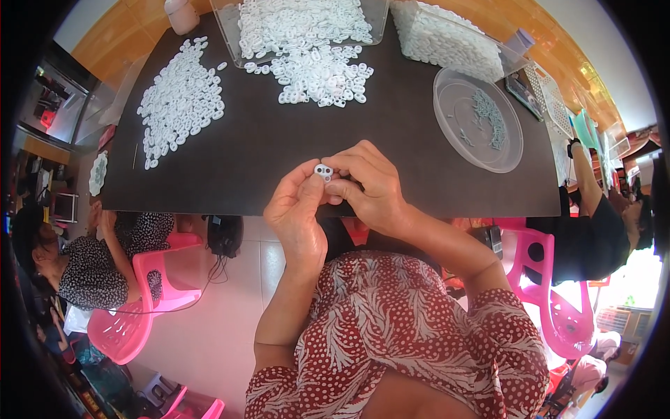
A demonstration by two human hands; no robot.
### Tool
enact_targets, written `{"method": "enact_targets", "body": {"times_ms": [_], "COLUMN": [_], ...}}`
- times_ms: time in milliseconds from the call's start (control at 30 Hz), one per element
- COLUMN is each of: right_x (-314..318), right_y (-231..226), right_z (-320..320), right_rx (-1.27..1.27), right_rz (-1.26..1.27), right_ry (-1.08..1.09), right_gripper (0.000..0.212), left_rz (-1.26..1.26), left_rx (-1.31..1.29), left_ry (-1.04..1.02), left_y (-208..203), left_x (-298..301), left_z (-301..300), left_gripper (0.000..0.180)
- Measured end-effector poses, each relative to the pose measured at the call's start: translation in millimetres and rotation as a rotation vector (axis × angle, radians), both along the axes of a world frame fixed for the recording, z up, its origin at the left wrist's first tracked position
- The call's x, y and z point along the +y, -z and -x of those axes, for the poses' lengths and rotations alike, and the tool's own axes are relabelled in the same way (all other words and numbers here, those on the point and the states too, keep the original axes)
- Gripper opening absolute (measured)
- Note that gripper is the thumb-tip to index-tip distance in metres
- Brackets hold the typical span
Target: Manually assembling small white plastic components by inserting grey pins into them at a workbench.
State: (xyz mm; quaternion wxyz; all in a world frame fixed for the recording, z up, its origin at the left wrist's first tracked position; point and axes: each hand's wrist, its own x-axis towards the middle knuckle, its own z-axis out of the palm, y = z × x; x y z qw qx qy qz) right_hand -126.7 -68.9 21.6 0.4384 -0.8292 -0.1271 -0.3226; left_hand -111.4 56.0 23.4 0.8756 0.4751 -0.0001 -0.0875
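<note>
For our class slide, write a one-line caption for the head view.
Left hand and right hand hold a small white piece at a dark table heaped with others.

You have one left hand [296, 202] and one right hand [370, 185], with at least one white piece [323, 170] between them; on your one desk [265, 140] you count two loose heaps [183, 105] of more such pieces than can be counted, two clear bins [227, 31], one round tray [452, 119] and, in it, too many small grey-green pins [497, 126] to number; beside the desk you have at least two pink chairs [139, 307]
</note>
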Motion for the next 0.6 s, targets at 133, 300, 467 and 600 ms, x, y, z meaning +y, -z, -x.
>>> {"method": "enact_targets", "body": {"times_ms": [133,300,467,600], "right_x": [-1.3,0.3,3.5,5.5], "right_y": [-0.6,-1.2,-3.1,-1.3], "right_z": [3.3,7.9,11.6,13.4], "right_rx": [0.012,0.0,-0.006,-0.045], "right_rz": [-0.039,-0.082,-0.126,-0.124], "right_ry": [-0.025,-0.031,-0.044,-0.027], "right_gripper": [0.025,0.026,0.028,0.029], "left_rz": [-0.045,-0.055,-0.131,-0.149], "left_rx": [-0.152,-0.258,-0.358,-0.38], "left_ry": [0.046,0.045,0.035,-0.033], "left_y": [7.8,13.8,16.7,21.4], "left_x": [4.0,4.6,7.3,3.2], "left_z": [1.0,4.3,5.7,9.3], "left_gripper": [0.021,0.024,0.025,0.023]}}
